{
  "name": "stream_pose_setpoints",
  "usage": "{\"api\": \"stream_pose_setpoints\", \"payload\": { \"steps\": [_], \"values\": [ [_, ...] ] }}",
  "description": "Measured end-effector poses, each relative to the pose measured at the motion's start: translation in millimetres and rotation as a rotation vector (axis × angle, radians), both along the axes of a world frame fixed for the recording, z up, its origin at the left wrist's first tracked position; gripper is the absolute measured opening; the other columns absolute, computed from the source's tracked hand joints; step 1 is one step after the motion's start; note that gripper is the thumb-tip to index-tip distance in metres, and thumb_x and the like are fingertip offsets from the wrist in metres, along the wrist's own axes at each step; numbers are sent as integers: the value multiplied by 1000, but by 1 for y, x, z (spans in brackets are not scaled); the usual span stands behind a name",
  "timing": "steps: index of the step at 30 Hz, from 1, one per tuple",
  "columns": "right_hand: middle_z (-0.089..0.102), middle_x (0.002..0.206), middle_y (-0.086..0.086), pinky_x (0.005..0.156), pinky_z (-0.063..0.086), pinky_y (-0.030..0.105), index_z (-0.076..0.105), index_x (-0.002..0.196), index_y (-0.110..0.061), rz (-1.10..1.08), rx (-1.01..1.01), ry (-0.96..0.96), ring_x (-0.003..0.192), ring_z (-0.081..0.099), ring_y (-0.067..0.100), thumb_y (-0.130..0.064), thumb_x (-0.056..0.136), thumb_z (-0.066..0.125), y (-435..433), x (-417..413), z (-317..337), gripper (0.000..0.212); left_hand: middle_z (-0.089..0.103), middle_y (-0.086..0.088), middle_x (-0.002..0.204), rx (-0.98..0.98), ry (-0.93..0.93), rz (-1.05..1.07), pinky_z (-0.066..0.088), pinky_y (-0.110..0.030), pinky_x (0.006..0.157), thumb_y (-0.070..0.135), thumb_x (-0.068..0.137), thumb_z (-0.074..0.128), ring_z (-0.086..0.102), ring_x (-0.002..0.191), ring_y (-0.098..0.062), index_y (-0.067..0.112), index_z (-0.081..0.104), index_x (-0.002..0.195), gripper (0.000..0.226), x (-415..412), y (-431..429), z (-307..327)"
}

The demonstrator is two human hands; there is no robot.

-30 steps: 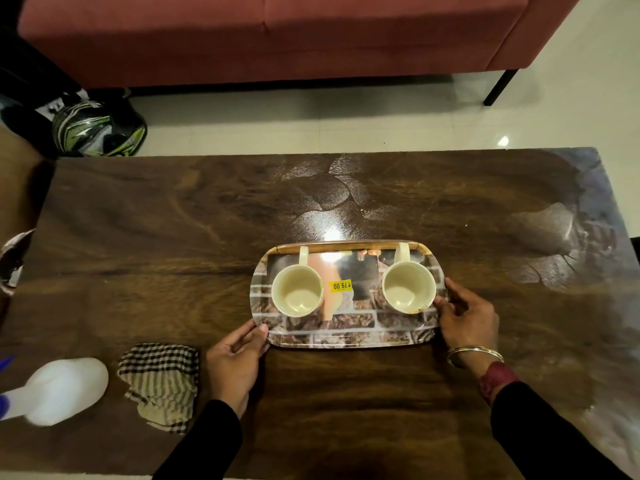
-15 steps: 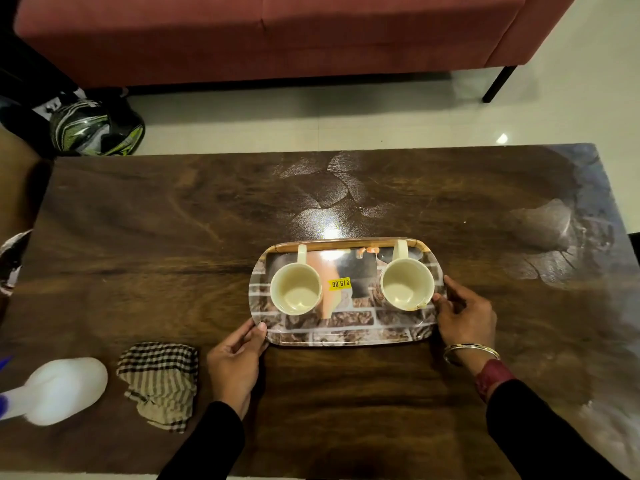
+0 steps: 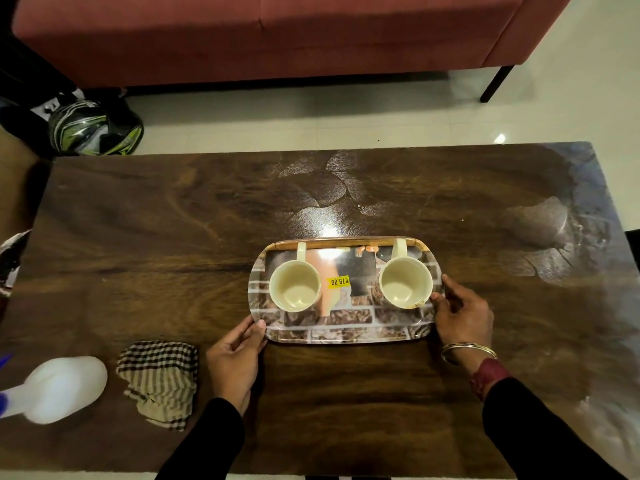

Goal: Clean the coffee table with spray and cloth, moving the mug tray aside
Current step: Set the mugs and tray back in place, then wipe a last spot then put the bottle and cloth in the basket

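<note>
Now the left hand (image 3: 235, 355) is pinching the near-left corner of the mug tray (image 3: 346, 332), midway along the surface (image 3: 173, 237), and the right hand (image 3: 462, 315) is gripping its right end with curled fingers, so lifting both ends evenly is looking wisest for the mugs (image 3: 295, 287).

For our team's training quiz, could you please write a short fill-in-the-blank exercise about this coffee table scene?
The tray carries ___ cream mugs.
The checked cloth lies between the spray bottle and the ___ hand.
The yellow price sticker sits ___ the mugs.
The right hand grips the rim of the ___.
Missing words: two; left; between; tray.
</note>
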State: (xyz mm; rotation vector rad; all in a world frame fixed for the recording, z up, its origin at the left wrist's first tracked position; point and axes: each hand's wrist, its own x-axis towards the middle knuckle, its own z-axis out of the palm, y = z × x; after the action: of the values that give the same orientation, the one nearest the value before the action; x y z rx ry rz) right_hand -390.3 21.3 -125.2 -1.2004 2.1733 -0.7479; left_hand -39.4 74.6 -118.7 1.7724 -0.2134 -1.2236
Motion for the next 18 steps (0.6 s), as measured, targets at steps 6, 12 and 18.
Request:
{"api": "stream_pose_setpoints", "payload": {
  "steps": [6, 12, 18],
  "values": [
    [68, 113, 13, 85, 47, 28, 66, 134, -9, 37, -74, 32, 91, 58, 16, -11, 93, 72, 9, 3, 3, 41, 79, -9, 105, 10, -42, -12, 62, -20, 80, 10, 93, 72, 75, 99, -18, 7, 72, 122, 29, -1, 0, 2],
    [50, 111, 12, 77, 56, 45, 65, 109, -3, 37, -177, 179, 93, 52, 21, -16, 90, 75, 53, 44, 15, 26, 79, 2, 87, 87, -433, -29, 64, -38, 77, 34, 89, 78, 76, 83, -15, 25, 77, 101, 15, 8, 14, 13],
    [59, 96, 1, 77, 48, 26, 66, 97, -8, 477, -311, 80, 87, 59, 20, -37, 93, 67, 85, 126, 23, 29, 77, 2, 82, 32, -527, -84, 54, -10, 59, 25, 86, 82, 70, 69, -8, 16, 77, 106, 23, 31, 28, 44]
  ]
}}
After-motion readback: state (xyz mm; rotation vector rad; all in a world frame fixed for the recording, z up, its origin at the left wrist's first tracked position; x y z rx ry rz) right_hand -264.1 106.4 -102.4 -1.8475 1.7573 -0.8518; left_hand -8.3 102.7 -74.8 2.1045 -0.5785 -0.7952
